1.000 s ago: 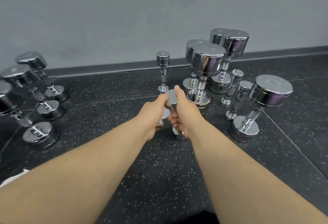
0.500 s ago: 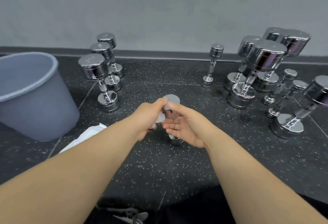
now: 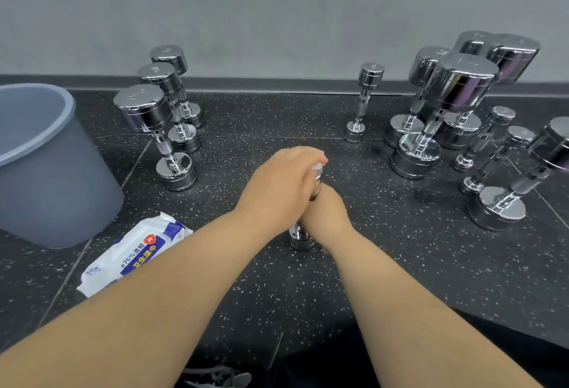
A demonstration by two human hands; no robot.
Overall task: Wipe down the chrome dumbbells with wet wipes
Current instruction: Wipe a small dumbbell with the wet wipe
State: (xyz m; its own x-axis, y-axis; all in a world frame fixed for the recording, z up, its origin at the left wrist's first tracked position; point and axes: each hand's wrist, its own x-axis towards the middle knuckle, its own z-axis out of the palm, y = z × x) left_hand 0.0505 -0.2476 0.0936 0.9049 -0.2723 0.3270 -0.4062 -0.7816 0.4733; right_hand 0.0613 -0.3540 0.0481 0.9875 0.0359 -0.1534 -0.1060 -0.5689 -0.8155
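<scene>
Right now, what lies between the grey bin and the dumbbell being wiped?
The wet-wipe pack, flat on the floor, partly hidden by the left forearm; head view.

chrome dumbbells (image 3: pixel 443 116) — grey bucket (image 3: pixel 46 172), black speckled floor (image 3: pixel 400 264)

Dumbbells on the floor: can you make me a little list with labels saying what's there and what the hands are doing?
Place: dark speckled floor by a grey wall
Left hand: holds a white wipe over the top of a small dumbbell
Right hand: grips that dumbbell's handle
Left side: grey bucket, wipes packet, three dumbbells standing on end
Right side: more dumbbells standing on end, big and small
</scene>
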